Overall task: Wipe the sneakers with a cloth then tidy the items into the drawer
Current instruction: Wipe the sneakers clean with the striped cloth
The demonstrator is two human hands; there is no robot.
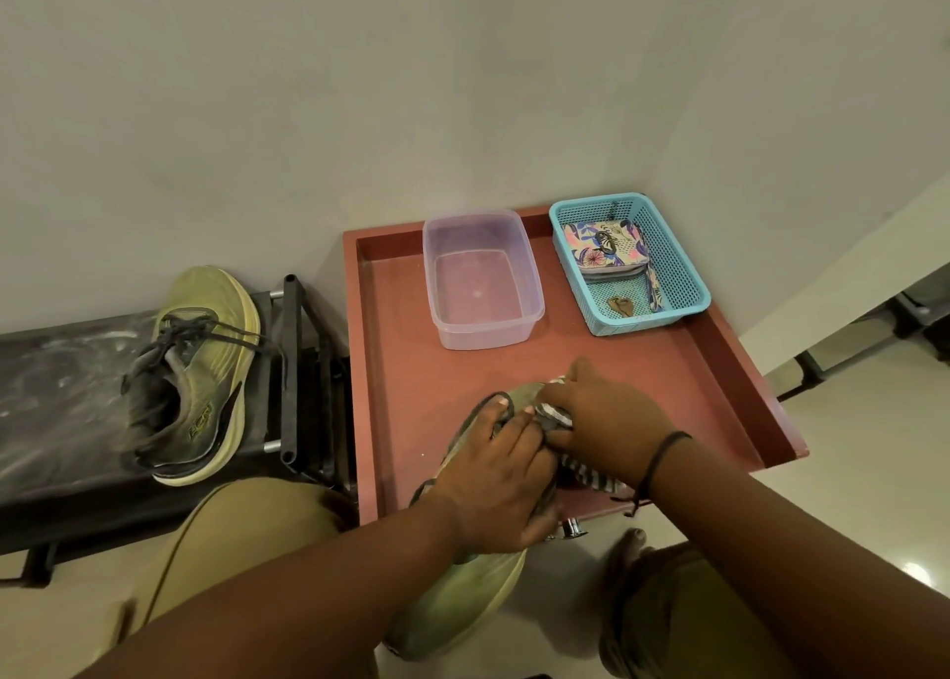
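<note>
An olive-green sneaker (462,596) hangs over the front edge of the open reddish drawer (390,370), its toe toward me. My left hand (493,483) grips its upper from above. My right hand (601,421) holds a striped grey-and-white cloth (591,475) bunched against the sneaker's top. The second olive sneaker (205,370) with dark laces lies on its side on a black rack (61,385) to the left.
Inside the drawer stand a clear plastic tub (483,318) holding water and a blue mesh basket (683,277) with a floral pouch (606,244). A wall rises behind. My knees in tan trousers (241,539) flank the drawer front.
</note>
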